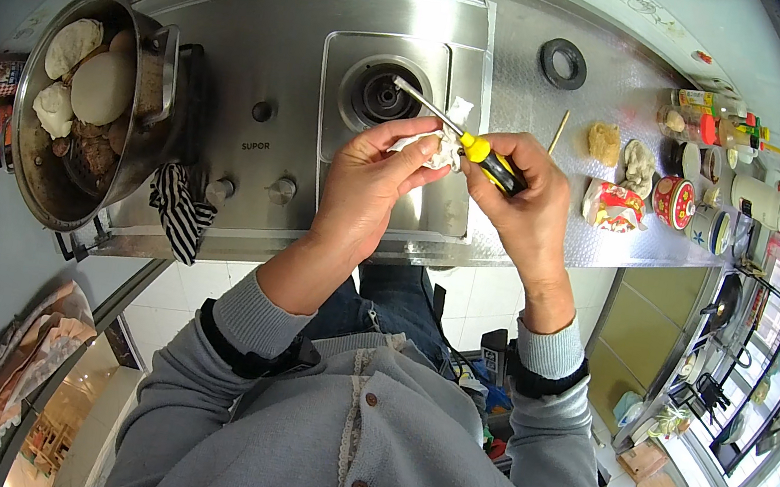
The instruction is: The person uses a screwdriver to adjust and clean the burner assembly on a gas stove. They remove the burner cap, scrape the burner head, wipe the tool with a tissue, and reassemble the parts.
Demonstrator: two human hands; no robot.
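My right hand (523,198) grips a screwdriver (466,139) by its yellow and black handle. Its metal shaft points up-left toward the round burner opening (382,93) of a stainless steel gas stove (267,54). My left hand (370,175) pinches a crumpled white tissue (439,150) against the shaft just ahead of the handle. Both hands hover above the stove's front right part.
A large steel pot (54,163) with round white buns stands at the left. A striped cloth (179,207) hangs off the stove's front edge by two knobs (282,189). A black ring (563,63), a wooden stick (559,131), jars and packets lie on the counter to the right.
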